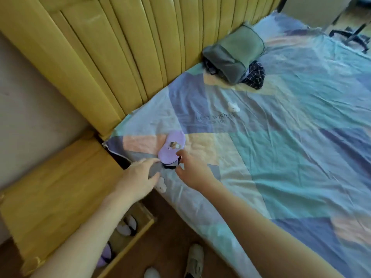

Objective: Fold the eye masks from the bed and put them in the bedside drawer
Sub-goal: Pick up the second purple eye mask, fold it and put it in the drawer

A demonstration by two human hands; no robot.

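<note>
Both arms stretched to the purple eye mask (172, 147).
Left hand (138, 177) flat, fingertips at its near end; right hand (193, 171) thumb and forefinger parted around it, grip unclear.

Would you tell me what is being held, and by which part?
Left hand and right hand meet the purple eye mask at its near end; whether either grip is closed cannot be told.

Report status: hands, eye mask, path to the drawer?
Left hand open, touching near end of lilac fabric eye mask; right hand pinching that end. Mask lies on pastel patchwork bed sheet. Yellow wooden bedside drawer open, stowed masks inside; nothing blocking.
</note>
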